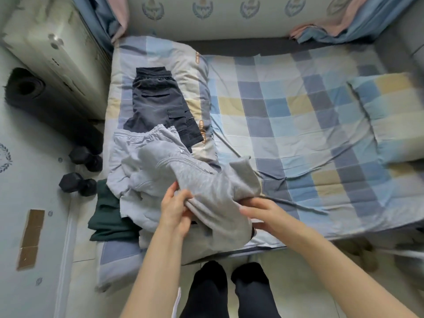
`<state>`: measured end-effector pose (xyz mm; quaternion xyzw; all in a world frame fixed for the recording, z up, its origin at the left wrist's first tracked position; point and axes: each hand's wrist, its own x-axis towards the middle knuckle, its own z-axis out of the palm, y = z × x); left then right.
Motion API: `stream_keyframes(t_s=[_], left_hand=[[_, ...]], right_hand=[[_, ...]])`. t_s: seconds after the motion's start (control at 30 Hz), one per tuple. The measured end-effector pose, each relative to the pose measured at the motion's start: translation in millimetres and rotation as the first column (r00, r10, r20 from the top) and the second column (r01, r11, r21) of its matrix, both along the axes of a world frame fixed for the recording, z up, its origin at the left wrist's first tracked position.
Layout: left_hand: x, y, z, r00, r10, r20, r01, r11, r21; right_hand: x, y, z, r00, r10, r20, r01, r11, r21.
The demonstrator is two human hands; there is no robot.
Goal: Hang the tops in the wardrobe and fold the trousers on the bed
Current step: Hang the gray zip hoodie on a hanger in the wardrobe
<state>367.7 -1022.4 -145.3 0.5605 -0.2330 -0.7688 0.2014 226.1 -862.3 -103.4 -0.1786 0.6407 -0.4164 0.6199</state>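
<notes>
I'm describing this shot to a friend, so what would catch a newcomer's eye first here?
First, both hands at the near edge of the bed: the left hand grips a fold of the grey sweatpants, the right hand alongside on the same cloth. Behind them, dark cargo shorts lie on the checked quilt. Two black dumbbells sit on the floor at left.

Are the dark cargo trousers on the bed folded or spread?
Folded: the dark cargo trousers lie doubled into a compact shape, waistband at the far end.
</notes>
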Motion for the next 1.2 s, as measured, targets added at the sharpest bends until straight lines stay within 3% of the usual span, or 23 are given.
stream_keyframes(t_s=[0.03,0.1,0.2,0.33,0.4,0.47,0.53,0.63,0.67,0.7,0.73,0.77,0.8,0.87,0.9,0.97,1.03,1.1,1.17,1.2], left_hand=[[-1.8,7.3,6.3,1.000,0.002,-0.008,-0.002,1.000,-0.026],[-6.8,15.7,17.1,0.998,-0.057,0.000,0.057,0.994,-0.092],[-12.0,17.1,29.9,0.975,-0.222,0.015,0.221,0.959,-0.177],[-14.8,27.8,47.1,0.895,-0.440,0.069,0.439,0.844,-0.307],[-19.2,39.1,56.0,0.816,-0.550,0.178,0.574,0.731,-0.369],[-24.3,49.2,62.4,0.674,-0.666,0.320,0.735,0.560,-0.382],[-33.8,61.6,75.0,0.439,-0.808,0.394,0.889,0.325,-0.323],[-47.2,79.8,94.2,0.026,-0.911,0.413,0.984,-0.050,-0.174],[-54.3,86.2,100.0,-0.055,-0.894,0.444,0.980,-0.134,-0.150],[-60.5,90.7,104.8,-0.068,-0.870,0.489,0.976,-0.159,-0.148],[-68.0,95.4,110.0,-0.026,-0.834,0.551,0.972,-0.149,-0.181],[-80.4,105.4,115.5,0.058,-0.783,0.619,0.957,-0.133,-0.259],[-90.8,113.1,122.2,0.199,-0.742,0.640,0.925,-0.072,-0.372],[-115.2,140.2,142.9,0.456,-0.752,0.476,0.803,0.118,-0.584],[-125.9,156.2,154.9,0.516,-0.777,0.361,0.739,0.190,-0.646],[-147.8,199.3,179.9,0.521,-0.828,0.207,0.647,0.224,-0.729],[-169.5,244.5,198.3,0.446,-0.884,0.138,0.577,0.166,-0.800],[-190.3,290.8,212.5,0.278,-0.934,0.223,0.536,-0.042,-0.843],[-205.1,339.6,220.8,0.001,-0.873,0.487,0.471,-0.429,-0.770],[-209.9,362.2,221.5,-0.134,-0.751,0.647,0.396,-0.639,-0.659]], right_hand=[[-1.0,7.6,1.3,0.964,-0.132,0.229,0.120,0.991,0.066],[0.5,14.8,3.8,0.813,-0.389,0.434,0.340,0.921,0.190],[5.9,8.1,14.5,0.617,-0.655,0.436,0.601,0.750,0.277],[-4.1,5.8,37.8,0.410,-0.813,0.413,0.846,0.508,0.161],[-15.6,14.9,54.4,0.334,-0.871,0.360,0.926,0.374,0.047],[-27.5,25.5,73.1,0.345,-0.904,0.251,0.938,0.323,-0.125],[-38.3,49.1,100.9,0.399,-0.893,0.209,0.892,0.325,-0.313],[-42.0,93.7,145.1,0.604,-0.793,0.076,0.683,0.466,-0.563],[-40.8,110.2,158.7,0.642,-0.767,-0.016,0.607,0.521,-0.600],[-38.0,123.7,169.4,0.665,-0.739,-0.108,0.541,0.577,-0.613],[-35.5,138.1,177.2,0.669,-0.719,-0.188,0.489,0.617,-0.616],[-31.9,159.7,185.3,0.647,-0.718,-0.255,0.463,0.636,-0.617],[-28.2,175.7,190.0,0.629,-0.717,-0.300,0.451,0.651,-0.610],[-20.4,211.7,199.4,0.578,-0.729,-0.367,0.453,0.661,-0.599],[-16.4,229.1,203.2,0.553,-0.739,-0.386,0.457,0.656,-0.601],[-7.6,270.1,212.5,0.489,-0.755,-0.435,0.459,0.648,-0.608],[1.0,310.7,222.1,0.445,-0.748,-0.492,0.454,0.662,-0.596],[9.7,349.7,230.4,0.413,-0.738,-0.533,0.460,0.674,-0.578],[19.5,389.5,238.9,0.370,-0.744,-0.557,0.474,0.666,-0.576],[24.9,408.2,242.9,0.347,-0.750,-0.563,0.484,0.657,-0.578]])
